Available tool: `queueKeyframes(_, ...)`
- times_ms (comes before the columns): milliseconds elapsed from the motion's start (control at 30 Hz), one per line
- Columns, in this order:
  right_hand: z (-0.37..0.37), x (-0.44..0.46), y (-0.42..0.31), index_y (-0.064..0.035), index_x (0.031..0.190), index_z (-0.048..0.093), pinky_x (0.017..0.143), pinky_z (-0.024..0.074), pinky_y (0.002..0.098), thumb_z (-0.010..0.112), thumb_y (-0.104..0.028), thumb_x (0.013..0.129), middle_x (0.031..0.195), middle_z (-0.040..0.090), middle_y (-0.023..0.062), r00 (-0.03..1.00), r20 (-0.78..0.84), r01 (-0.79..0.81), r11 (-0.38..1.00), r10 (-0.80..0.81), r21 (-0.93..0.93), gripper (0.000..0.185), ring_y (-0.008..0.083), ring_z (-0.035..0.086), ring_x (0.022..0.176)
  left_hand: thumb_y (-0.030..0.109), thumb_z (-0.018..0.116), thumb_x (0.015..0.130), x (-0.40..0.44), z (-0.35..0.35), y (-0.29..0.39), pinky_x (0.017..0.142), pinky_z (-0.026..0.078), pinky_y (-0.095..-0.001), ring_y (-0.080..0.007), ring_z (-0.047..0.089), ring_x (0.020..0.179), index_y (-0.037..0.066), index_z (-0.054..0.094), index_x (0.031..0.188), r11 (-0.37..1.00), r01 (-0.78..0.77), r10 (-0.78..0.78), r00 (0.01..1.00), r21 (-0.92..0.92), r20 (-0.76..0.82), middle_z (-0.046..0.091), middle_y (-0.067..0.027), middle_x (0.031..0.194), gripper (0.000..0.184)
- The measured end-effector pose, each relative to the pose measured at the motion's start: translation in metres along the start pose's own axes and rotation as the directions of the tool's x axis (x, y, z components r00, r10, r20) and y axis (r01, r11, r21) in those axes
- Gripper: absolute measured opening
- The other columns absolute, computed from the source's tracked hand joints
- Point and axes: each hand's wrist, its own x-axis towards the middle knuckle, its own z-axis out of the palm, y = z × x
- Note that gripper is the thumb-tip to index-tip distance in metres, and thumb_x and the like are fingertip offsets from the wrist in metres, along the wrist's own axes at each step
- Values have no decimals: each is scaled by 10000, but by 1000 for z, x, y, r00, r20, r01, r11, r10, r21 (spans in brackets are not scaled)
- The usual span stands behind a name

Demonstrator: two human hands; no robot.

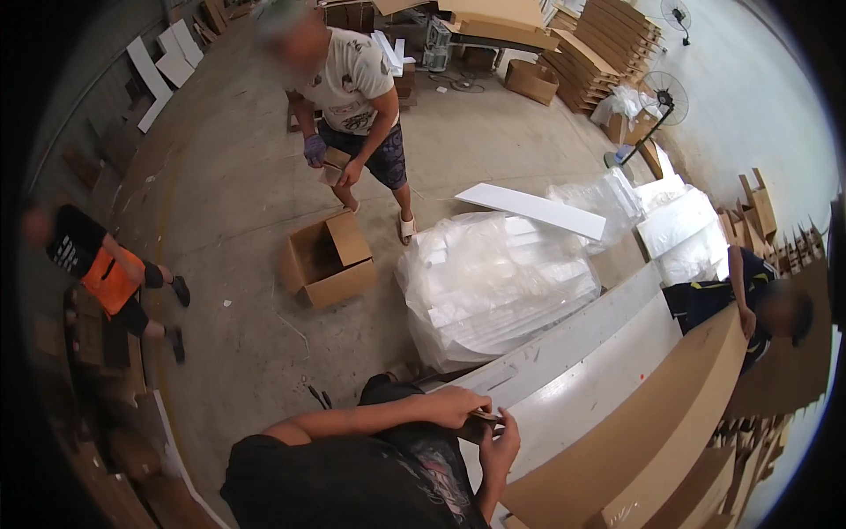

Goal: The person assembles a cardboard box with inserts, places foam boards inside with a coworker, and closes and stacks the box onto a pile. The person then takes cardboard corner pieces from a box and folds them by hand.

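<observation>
In front of my black shirt, my left hand is closed with its fingers pinching the upper edge of a small dark object. On the other side of it, my right hand has thumb and fingers bent around the same object. Its kind is too small and shaded to tell. Just beyond my hands lies a long white panel on the work surface. Beside my right hand runs a long brown cardboard sheet.
A co-worker holds the cardboard's far end. Ahead stand plastic-wrapped white panels with a loose white board on top. Another person stands behind an open carton. A third person is at left.
</observation>
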Motion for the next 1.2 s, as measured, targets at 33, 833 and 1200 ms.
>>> queueKeyframes(33,4,2,7,-47,1311,647,742,550,410,744,-28,849,1066,722,160,998,-18,54,992,-56,-110,472,287,705,854,106,621,908,3,5,-5,825,537,-523,-441,697,972,61,616,1264,1000,-2,2,1000,0,-7,734,-209,1024,359)
queueKeyframes(833,68,30,97,-57,1378,460,789,548,586,670,-196,939,1233,632,243,997,-1,-65,905,72,-421,505,494,695,949,277,712,928,36,28,-50,881,542,-501,-412,675,1045,54,639,1184,996,-46,37,994,81,103,704,-194,1095,347)
queueKeyframes(1200,84,13,100,-124,1403,474,743,512,633,628,-263,973,983,741,263,979,194,1,943,67,-333,477,524,692,879,226,752,831,42,51,-74,807,569,-521,-404,707,996,64,652,1114,945,-109,57,983,309,173,705,-167,1071,341)
